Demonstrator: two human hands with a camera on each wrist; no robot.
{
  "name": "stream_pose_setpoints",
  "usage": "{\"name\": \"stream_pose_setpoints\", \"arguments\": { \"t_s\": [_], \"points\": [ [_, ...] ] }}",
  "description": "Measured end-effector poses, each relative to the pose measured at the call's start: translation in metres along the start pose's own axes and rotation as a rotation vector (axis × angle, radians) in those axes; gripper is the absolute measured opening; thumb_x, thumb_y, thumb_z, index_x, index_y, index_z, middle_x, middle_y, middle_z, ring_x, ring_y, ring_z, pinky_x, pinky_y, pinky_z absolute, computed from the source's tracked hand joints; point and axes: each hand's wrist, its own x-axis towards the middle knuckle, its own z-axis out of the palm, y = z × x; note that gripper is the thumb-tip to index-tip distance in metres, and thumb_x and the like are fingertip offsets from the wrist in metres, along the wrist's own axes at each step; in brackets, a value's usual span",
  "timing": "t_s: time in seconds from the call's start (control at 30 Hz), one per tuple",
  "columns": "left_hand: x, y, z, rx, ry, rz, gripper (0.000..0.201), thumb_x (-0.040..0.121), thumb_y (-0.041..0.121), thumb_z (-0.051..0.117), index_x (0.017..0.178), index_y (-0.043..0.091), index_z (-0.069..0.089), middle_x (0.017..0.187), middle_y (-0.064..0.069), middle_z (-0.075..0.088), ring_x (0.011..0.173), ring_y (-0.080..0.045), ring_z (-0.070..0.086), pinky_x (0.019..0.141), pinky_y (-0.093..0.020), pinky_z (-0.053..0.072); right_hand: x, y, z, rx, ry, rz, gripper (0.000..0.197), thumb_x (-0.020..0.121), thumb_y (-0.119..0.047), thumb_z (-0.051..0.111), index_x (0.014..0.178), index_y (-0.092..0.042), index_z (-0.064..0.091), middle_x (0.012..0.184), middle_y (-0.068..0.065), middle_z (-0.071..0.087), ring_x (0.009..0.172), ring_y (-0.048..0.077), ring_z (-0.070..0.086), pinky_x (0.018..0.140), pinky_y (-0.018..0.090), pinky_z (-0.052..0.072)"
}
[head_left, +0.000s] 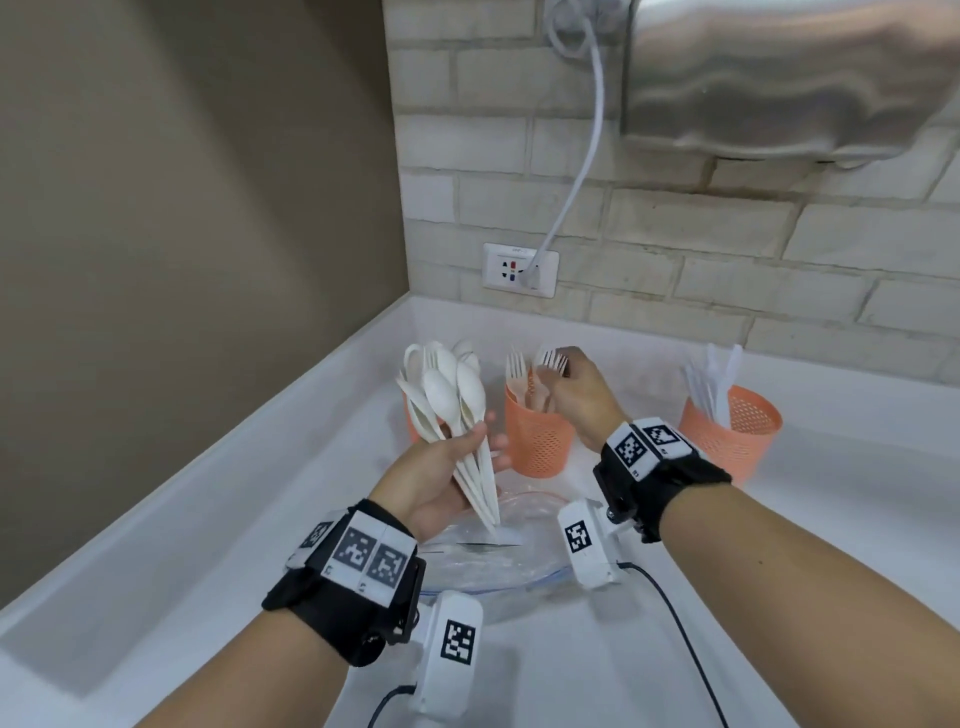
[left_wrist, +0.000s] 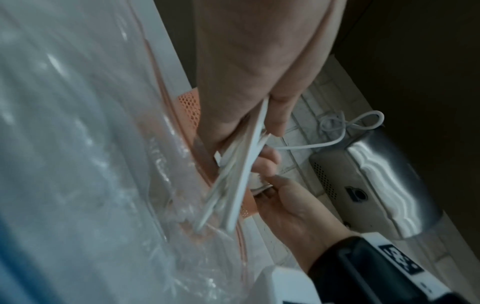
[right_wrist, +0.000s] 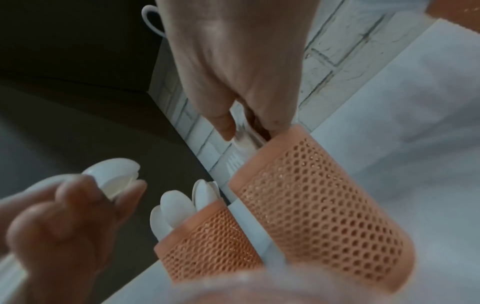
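My left hand (head_left: 457, 467) grips a fan of several white plastic spoons (head_left: 452, 395) by their handles (left_wrist: 239, 176), bowls up, above a clear glass bowl (head_left: 524, 582). My right hand (head_left: 566, 384) pinches white plastic forks (head_left: 551, 359) at the mouth of the middle orange perforated cup (head_left: 537, 441), which holds more forks. In the right wrist view the fingers close on fork handles (right_wrist: 244, 135) at that cup's rim (right_wrist: 298, 133). A left orange cup (right_wrist: 207, 238), mostly hidden behind the spoons in the head view, holds more spoons (right_wrist: 179, 205).
A third orange cup (head_left: 737, 436) at the right holds white knives. All stand on a white counter (head_left: 182, 545) in a corner. Behind are a brick wall, a socket (head_left: 519, 270) with a white cord, and a steel hand dryer (head_left: 779, 78) overhead.
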Motion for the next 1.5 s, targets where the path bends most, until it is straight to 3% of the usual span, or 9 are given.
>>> {"name": "stream_pose_setpoints", "arguments": {
  "t_s": [0.2, 0.27, 0.4, 0.6, 0.7, 0.93, 1.03, 1.2, 1.5],
  "points": [
    [0.001, 0.0, -0.004, -0.07, -0.05, -0.016, 0.018, 0.093, 0.02, 0.05, 0.104, 0.017, 0.064, 0.075, 0.001, 0.073, 0.068, -0.012, 0.07, 0.087, -0.042, 0.048, -0.011, -0.021, -0.001, -0.184, 0.137, -0.265, 0.05, 0.084, -0.003, 0.056, 0.132, -0.006, 0.042, 0.126, 0.013, 0.044, 0.111, 0.018, 0.048, 0.092, 0.023, 0.038],
    [0.002, 0.0, -0.002, -0.066, -0.054, 0.007, 0.016, 0.093, 0.02, 0.051, 0.1, 0.017, 0.065, 0.075, 0.001, 0.073, 0.068, -0.012, 0.069, 0.087, -0.039, 0.048, -0.025, -0.034, -0.003, -0.17, 0.204, -0.431, 0.041, 0.081, 0.001, 0.057, 0.121, -0.007, 0.051, 0.113, 0.01, 0.047, 0.096, 0.012, 0.047, 0.084, 0.019, 0.038],
    [-0.002, 0.0, 0.009, 0.056, -0.095, 0.078, 0.01, 0.094, 0.018, 0.05, 0.093, 0.013, 0.059, 0.067, 0.001, 0.062, 0.058, -0.011, 0.06, 0.066, -0.029, 0.051, -0.054, -0.056, 0.001, -0.073, -0.023, -0.537, 0.014, 0.083, -0.001, 0.059, 0.092, -0.009, 0.065, 0.081, -0.003, 0.054, 0.067, 0.0, 0.048, 0.067, 0.009, 0.039],
    [-0.007, -0.007, 0.027, 0.513, 0.021, 0.288, 0.028, 0.093, 0.009, 0.051, 0.121, 0.004, 0.047, 0.079, -0.004, 0.05, 0.055, -0.011, 0.053, 0.053, -0.024, 0.051, -0.066, -0.071, 0.012, -0.194, 0.011, -0.406, 0.023, 0.082, -0.032, 0.067, 0.078, -0.01, 0.067, 0.071, 0.004, 0.062, 0.063, 0.01, 0.053, 0.064, 0.025, 0.047],
    [-0.007, -0.011, 0.027, 0.608, 0.044, 0.344, 0.045, 0.092, 0.007, 0.052, 0.133, 0.001, 0.036, 0.076, 0.001, 0.05, 0.058, -0.011, 0.052, 0.051, -0.021, 0.049, -0.06, -0.071, 0.012, -0.215, 0.04, -0.353, 0.018, 0.08, -0.025, 0.069, 0.071, -0.011, 0.062, 0.066, 0.001, 0.058, 0.061, 0.011, 0.05, 0.06, 0.023, 0.043],
    [-0.013, -0.01, 0.019, 0.376, -0.042, 0.243, 0.007, 0.094, 0.015, 0.053, 0.097, 0.011, 0.058, 0.07, -0.001, 0.052, 0.059, -0.011, 0.052, 0.052, -0.019, 0.049, -0.054, -0.072, -0.001, 0.229, -0.088, -0.166, 0.025, 0.089, -0.022, 0.061, 0.066, -0.012, 0.057, 0.067, 0.007, 0.054, 0.057, 0.012, 0.047, 0.054, 0.017, 0.042],
    [-0.011, -0.01, 0.015, 0.29, -0.052, 0.214, 0.011, 0.093, 0.019, 0.054, 0.1, 0.013, 0.059, 0.075, -0.001, 0.054, 0.055, -0.008, 0.054, 0.053, -0.021, 0.049, -0.053, -0.068, -0.005, 0.232, -0.182, -0.11, 0.024, 0.089, -0.021, 0.061, 0.068, -0.01, 0.054, 0.071, 0.015, 0.056, 0.047, 0.011, 0.051, 0.04, 0.016, 0.039],
    [-0.007, -0.007, 0.014, 0.221, -0.008, 0.216, 0.017, 0.093, 0.027, 0.053, 0.103, 0.016, 0.061, 0.085, -0.009, 0.059, 0.063, -0.013, 0.057, 0.057, -0.026, 0.051, -0.054, -0.065, -0.009, 0.161, -0.292, -0.079, 0.02, 0.086, -0.014, 0.065, 0.068, -0.012, 0.056, 0.054, -0.003, 0.054, 0.037, 0.001, 0.046, 0.036, 0.015, 0.034],
    [-0.002, -0.008, 0.009, 0.124, 0.081, 0.22, 0.009, 0.096, 0.018, 0.05, 0.097, 0.019, 0.058, 0.078, -0.009, 0.061, 0.064, -0.018, 0.059, 0.055, -0.025, 0.052, -0.029, -0.084, -0.028, 0.291, 0.336, -0.366, 0.024, 0.097, -0.016, 0.041, 0.076, -0.025, 0.039, 0.069, -0.002, 0.046, 0.055, 0.011, 0.047, 0.043, 0.012, 0.036]
  ]
}}
